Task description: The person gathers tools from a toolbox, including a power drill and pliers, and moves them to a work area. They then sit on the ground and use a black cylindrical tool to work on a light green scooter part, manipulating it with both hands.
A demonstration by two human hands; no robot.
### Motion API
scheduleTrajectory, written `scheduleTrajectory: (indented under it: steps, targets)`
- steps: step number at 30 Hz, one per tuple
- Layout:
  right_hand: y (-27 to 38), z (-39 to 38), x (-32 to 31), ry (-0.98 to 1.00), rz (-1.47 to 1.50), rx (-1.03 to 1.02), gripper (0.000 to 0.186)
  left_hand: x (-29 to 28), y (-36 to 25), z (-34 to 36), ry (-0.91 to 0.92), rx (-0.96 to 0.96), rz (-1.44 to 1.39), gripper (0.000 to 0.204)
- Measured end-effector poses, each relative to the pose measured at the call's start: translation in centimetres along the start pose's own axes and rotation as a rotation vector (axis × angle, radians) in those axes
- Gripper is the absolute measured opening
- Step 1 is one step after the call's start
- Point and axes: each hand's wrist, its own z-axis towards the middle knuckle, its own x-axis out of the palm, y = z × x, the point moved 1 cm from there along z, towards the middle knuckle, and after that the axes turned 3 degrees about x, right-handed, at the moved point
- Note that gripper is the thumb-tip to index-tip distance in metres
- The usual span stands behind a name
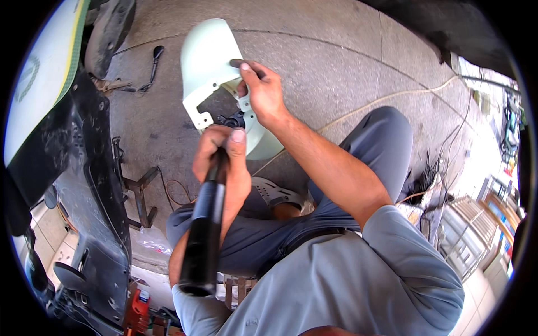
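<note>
A pale green plastic fender point(210, 47), curved and with screw holes along its cut edge, is held off the floor in front of me. My right hand point(262, 92) grips its right edge between thumb and fingers. My left hand point(224, 159) is closed round a long black tube point(204, 235) just below the fender. The tube slants toward me, its near end by my left forearm. A dark part point(235, 119) shows inside the fender's opening; whether it joins the tube is hidden by my left hand.
A scooter body with dark panels point(92, 185) stands close on my left. A rear-view mirror point(156, 61) lies on the concrete floor beyond it. A metal stand point(140, 193) and clear plastic bag point(152, 239) are near my left knee. A pale hose point(392, 99) crosses the floor rightward.
</note>
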Motion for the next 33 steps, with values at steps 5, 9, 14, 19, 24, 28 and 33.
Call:
scheduleTrajectory:
  steps: [5, 9, 14, 19, 24, 28, 33]
  targets:
    - [-0.1, 0.2, -0.6, 0.007, 0.027, -0.021, 0.033, 0.2, 0.5, 0.6, 0.034, -0.002, 0.031, 0.03]
    - [0.3, -0.4, -0.1, 0.055, 0.013, -0.019, 0.032, 0.1, -0.2, 0.3, 0.0, -0.035, 0.064, 0.031]
    - [0.6, -0.6, -0.6, 0.101, 0.028, -0.022, 0.031, 0.5, 0.4, 0.1, -0.025, -0.006, 0.001, 0.03]
    - [-0.2, 0.0, -1.0, 0.137, 0.021, -0.023, 0.029, 1.1, 0.6, 0.1, -0.069, -0.025, -0.023, 0.029]
    - [-0.1, 0.0, -1.1, 0.168, -0.011, -0.032, 0.029, 1.3, 0.7, 0.0, -0.045, 0.026, -0.048, 0.031]
    - [0.8, 0.7, -1.5, 0.231, -0.147, -0.069, 0.033, 1.6, 0.5, -0.1, -0.05, 0.019, 0.005, 0.031]
    - [2.2, 0.3, -1.9, 0.403, -0.326, 0.056, 0.035, 1.3, -0.3, -0.2, 0.0, -0.016, 0.068, 0.029]
